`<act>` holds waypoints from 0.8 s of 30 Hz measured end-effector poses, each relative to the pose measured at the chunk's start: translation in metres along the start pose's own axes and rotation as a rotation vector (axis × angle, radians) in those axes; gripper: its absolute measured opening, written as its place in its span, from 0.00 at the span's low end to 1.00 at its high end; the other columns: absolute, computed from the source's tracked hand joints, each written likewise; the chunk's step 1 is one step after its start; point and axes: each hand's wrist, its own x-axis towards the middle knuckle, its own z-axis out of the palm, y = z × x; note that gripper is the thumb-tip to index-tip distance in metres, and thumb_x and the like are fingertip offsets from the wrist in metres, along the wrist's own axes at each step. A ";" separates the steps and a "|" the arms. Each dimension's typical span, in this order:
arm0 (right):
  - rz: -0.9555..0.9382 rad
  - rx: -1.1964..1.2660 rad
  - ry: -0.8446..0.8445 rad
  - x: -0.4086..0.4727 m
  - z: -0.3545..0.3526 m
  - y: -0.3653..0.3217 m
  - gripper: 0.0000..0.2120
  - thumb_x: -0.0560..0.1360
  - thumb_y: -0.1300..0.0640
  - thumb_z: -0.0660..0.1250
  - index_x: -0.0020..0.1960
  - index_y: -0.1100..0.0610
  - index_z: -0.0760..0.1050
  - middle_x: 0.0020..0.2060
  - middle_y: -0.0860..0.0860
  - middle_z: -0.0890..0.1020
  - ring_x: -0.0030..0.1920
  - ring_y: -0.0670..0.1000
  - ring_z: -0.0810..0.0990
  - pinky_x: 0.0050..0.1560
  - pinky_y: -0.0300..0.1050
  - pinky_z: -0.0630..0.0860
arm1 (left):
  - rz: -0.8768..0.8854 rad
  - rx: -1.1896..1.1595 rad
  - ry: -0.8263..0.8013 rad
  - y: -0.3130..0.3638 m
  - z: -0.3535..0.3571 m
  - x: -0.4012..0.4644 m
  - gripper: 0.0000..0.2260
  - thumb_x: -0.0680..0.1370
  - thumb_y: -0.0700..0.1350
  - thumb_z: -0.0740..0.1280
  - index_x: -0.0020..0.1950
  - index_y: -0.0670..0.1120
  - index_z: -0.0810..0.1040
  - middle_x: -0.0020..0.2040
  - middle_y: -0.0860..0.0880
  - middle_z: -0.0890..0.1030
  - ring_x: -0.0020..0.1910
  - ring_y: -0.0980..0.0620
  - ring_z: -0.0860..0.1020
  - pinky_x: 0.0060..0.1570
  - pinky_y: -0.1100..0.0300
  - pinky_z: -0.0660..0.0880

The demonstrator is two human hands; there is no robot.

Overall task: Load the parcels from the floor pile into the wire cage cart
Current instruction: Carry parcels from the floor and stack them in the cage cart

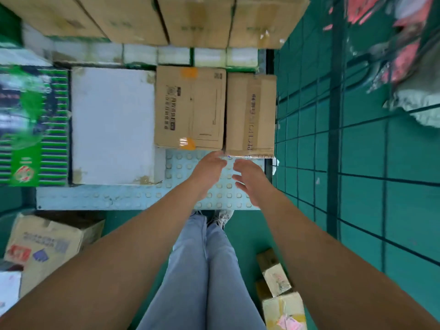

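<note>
I look straight down into the wire cage cart, whose studded pale-blue floor point(181, 194) shows at its near edge. Two brown cardboard parcels lie flat on it side by side: a wider one point(190, 108) with printed labels and a narrower taped one point(251, 115) to its right. A white parcel point(112, 125) lies left of them. My left hand point(208, 169) and my right hand point(250, 178) hover empty over the bare cart floor, just in front of the two brown parcels. Both hands have relaxed, spread fingers and touch nothing.
Large brown cartons point(195, 20) are stacked at the cart's far side above white foam boxes point(176, 55). A green printed box point(31, 125) sits left. The cart's wire mesh side point(333, 139) stands right. Loose parcels lie on the green floor at left point(45, 246) and right point(278, 287).
</note>
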 end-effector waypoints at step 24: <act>-0.220 -0.463 -0.269 -0.289 0.176 0.067 0.11 0.82 0.56 0.65 0.64 0.53 0.75 0.60 0.51 0.81 0.54 0.49 0.81 0.57 0.45 0.77 | 0.156 -0.916 0.435 -0.177 -0.155 -0.329 0.16 0.85 0.43 0.61 0.72 0.51 0.74 0.55 0.50 0.78 0.57 0.51 0.78 0.52 0.58 0.76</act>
